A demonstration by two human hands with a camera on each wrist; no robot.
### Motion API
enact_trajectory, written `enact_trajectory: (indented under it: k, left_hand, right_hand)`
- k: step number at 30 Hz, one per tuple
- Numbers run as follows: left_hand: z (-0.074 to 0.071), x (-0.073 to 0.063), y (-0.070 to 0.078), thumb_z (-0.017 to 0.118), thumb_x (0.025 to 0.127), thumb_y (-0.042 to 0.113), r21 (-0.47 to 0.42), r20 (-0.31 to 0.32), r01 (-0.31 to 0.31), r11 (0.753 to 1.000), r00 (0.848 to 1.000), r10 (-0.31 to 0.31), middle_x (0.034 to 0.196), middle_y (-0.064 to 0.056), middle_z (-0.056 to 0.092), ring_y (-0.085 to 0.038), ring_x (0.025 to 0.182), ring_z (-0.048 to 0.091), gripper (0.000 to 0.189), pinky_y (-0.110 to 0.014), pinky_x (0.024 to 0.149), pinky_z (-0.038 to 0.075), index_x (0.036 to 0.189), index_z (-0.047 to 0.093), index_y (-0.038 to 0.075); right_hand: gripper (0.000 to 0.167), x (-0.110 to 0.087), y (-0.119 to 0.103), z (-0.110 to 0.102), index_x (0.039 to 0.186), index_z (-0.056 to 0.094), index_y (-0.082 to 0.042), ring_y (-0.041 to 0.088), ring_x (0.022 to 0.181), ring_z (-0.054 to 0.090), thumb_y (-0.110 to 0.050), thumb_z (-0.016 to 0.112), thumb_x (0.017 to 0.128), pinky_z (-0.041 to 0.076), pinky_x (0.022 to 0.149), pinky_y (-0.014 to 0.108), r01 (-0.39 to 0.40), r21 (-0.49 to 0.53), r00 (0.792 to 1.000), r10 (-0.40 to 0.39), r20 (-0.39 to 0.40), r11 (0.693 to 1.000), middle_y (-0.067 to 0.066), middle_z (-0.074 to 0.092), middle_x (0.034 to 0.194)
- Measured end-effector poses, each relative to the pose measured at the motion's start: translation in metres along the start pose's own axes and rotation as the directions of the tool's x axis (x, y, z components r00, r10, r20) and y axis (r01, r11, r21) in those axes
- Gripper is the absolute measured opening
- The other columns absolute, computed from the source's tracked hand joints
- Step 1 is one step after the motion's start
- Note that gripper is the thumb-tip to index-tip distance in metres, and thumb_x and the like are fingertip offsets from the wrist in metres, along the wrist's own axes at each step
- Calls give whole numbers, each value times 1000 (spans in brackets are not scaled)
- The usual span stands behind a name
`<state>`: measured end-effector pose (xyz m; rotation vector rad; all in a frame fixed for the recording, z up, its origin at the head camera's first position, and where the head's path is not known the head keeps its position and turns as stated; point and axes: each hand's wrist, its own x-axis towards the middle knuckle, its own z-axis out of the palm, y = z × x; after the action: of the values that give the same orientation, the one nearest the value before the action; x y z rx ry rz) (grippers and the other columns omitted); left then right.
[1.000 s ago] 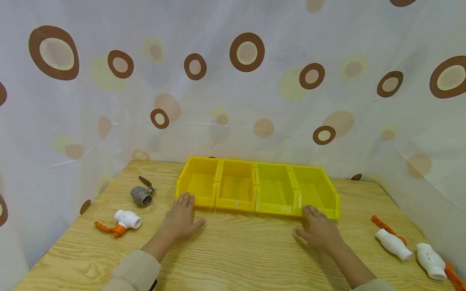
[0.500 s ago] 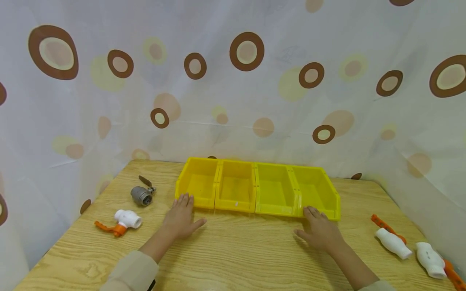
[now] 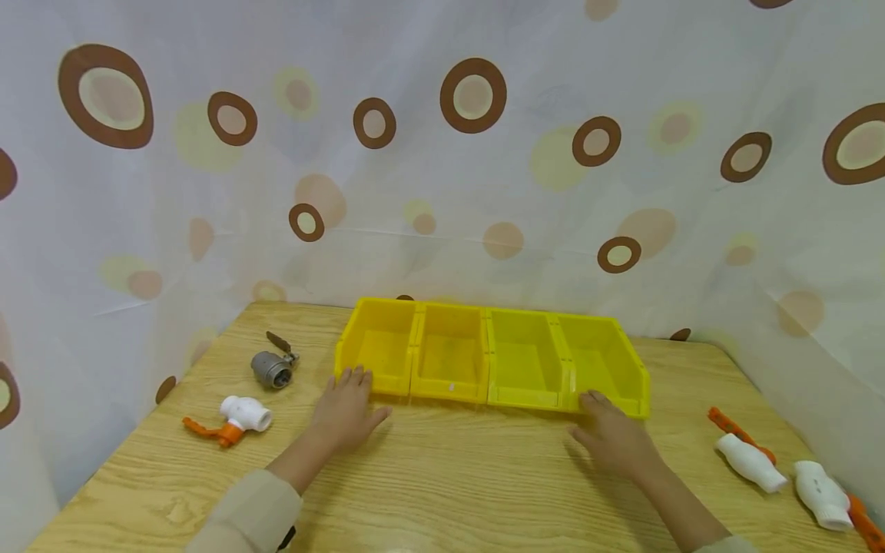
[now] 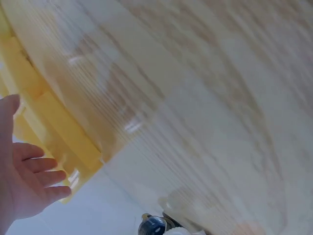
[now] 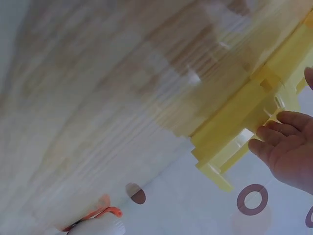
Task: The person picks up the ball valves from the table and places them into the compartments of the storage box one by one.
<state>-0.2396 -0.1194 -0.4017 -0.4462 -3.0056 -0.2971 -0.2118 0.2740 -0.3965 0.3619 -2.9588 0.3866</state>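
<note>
A row of yellow plastic bins (image 3: pixel 449 390) stands side by side at the back of the table. The left two are a deeper yellow, the right two more lemon. My left hand (image 3: pixel 343 411) has its fingertips at the front lip of the leftmost bin (image 3: pixel 383 384), thumb spread out. In the left wrist view, the left hand (image 4: pixel 32 183) shows spread fingers beside the bin front. My right hand (image 3: pixel 615 436) reaches the front of the rightmost bin (image 3: pixel 625 403), fingers extended. The right wrist view shows that hand's fingertips (image 5: pixel 264 134) right at the bin's front.
On the left lie a grey metal ball valve (image 3: pixel 271 369) and a white ball valve with an orange handle (image 3: pixel 245 414). Two more white valves (image 3: pixel 750 462) with orange handles lie at the right edge of the wooden table (image 3: pixel 477 484). A patterned curtain (image 3: pixel 442 192) hangs behind.
The right hand has shifted slightly to the right, its thumb with it. The left hand stays nearly in place at its bin. The head view has moved a little; bins and valves lie as before.
</note>
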Motion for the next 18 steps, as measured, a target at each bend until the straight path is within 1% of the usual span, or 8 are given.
enact_trajectory:
  k: [2,4,6,9,11,13,15,18]
  left_hand:
    - [0,3,-2,55,90,42,11,-79,-27,1000,997,28,138,-24,45,-39,129,41,67,-55,106,33,134,43,-7]
    - [-1,6,-4,58,89,39,22,-174,-51,998,983,54,134,-23,49,-38,125,46,64,-52,103,37,132,45,-6]
    - [-1,9,-8,61,88,37,52,-262,-73,996,961,84,133,-23,49,-36,123,48,65,-49,103,40,133,45,-7]
    - [-1,14,-17,65,85,35,96,-374,-115,989,916,143,135,-24,46,-37,124,47,69,-47,104,40,134,43,-8]
    - [0,18,-24,67,83,36,125,-424,-144,982,887,183,137,-25,44,-38,125,45,73,-48,104,39,134,41,-9]
    - [0,21,-29,67,83,37,132,-440,-164,977,874,206,139,-27,41,-39,128,42,76,-50,105,37,135,39,-10]
    - [-1,25,-33,67,82,40,124,-420,-167,978,884,205,142,-28,37,-40,131,38,81,-52,106,35,137,35,-11]
    - [-3,27,-35,63,84,45,81,-341,-143,986,926,162,147,-27,27,-40,136,29,86,-53,110,28,141,28,-10]
  right_hand:
    - [52,-1,4,-3,123,53,10,48,117,47,-25,62,87,44,89,58,-15,32,998,17,-65,999,32,49,129]
    - [43,-2,10,-5,114,60,8,46,108,54,-23,66,84,48,83,57,-12,23,983,16,-185,1000,29,59,117]
    - [37,-1,17,-5,104,64,7,43,97,59,-19,71,79,49,78,55,14,-1,945,-14,-326,1000,26,64,104]
    - [42,2,31,-4,102,63,8,42,95,57,-15,77,70,47,79,56,91,-30,869,-94,-487,995,24,65,99]
    - [52,3,40,-4,108,59,10,44,101,52,-17,78,69,43,82,59,130,-39,844,-132,-520,991,27,61,105]
    - [63,5,49,-5,116,54,12,47,107,46,-23,79,69,39,85,62,155,-39,838,-152,-523,987,29,56,113]
    - [74,6,56,-6,122,49,13,49,112,42,-31,78,70,37,88,64,156,-39,848,-154,-507,987,32,51,120]
    - [87,5,67,-7,128,42,15,51,116,37,-39,78,70,34,91,64,156,-30,862,-151,-484,987,34,44,126]
